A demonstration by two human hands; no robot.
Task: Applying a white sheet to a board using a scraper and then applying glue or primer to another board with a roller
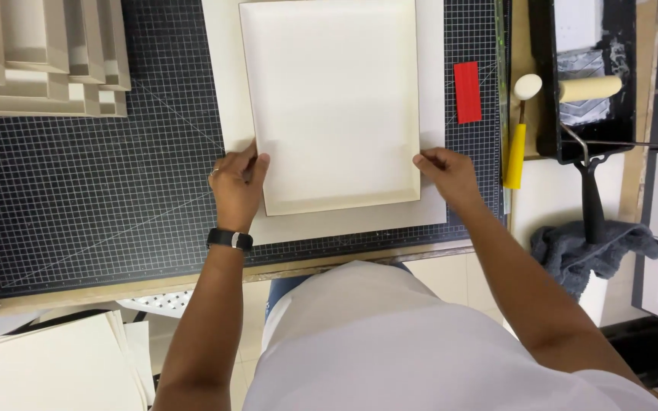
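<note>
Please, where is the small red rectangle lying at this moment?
In the head view, the red rectangle lies on the black cutting mat, at the right of the white tray, beyond the right hand and left of the yellow-handled tool.

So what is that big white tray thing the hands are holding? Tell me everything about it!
The shallow tray is a cream-white rectangle with low raised walls, and looks like card or board. It is empty and lies flat, open side up, on a larger pale sheet over the black gridded cutting mat. Its far edge runs out of view. The left hand and right hand each press a near corner.
</note>
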